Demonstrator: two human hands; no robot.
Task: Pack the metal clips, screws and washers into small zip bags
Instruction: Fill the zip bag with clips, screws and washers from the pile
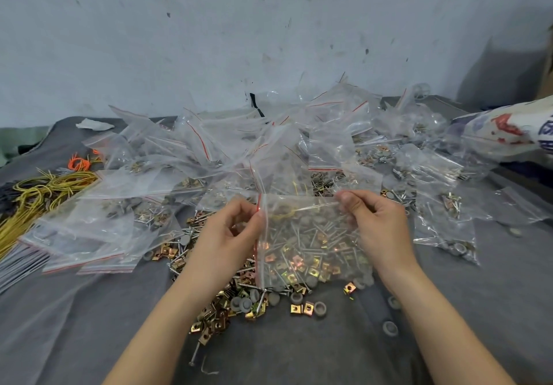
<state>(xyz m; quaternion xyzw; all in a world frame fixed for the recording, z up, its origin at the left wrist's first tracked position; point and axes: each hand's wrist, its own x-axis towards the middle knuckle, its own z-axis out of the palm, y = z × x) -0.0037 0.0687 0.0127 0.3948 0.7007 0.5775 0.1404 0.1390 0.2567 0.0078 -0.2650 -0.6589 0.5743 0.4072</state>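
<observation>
Zip bag (pixel 311 235) pinched at both upper corners.
Left hand (pixel 227 235) pinches the red-striped edge; right hand (pixel 380 226) pinches the opposite corner. Bag spans between them, with loose clips (pixel 299 308), screws (pixel 194 354) and washers (pixel 390 327) below. Print on sack (pixel 505 130) beyond right hand: illegible.

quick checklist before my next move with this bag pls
1. Left hand pinches the bag at its red zip strip: ok.
2. Right hand pinches the far top corner, with the bag stretched between the hands: ok.
3. Zip strip pressed shut along its whole length: cannot tell.
4. Parts are inside the bag, not just the pile seen through it: cannot tell.
5. Loose clips, washers and screws lie within reach below the bag: ok.
</observation>
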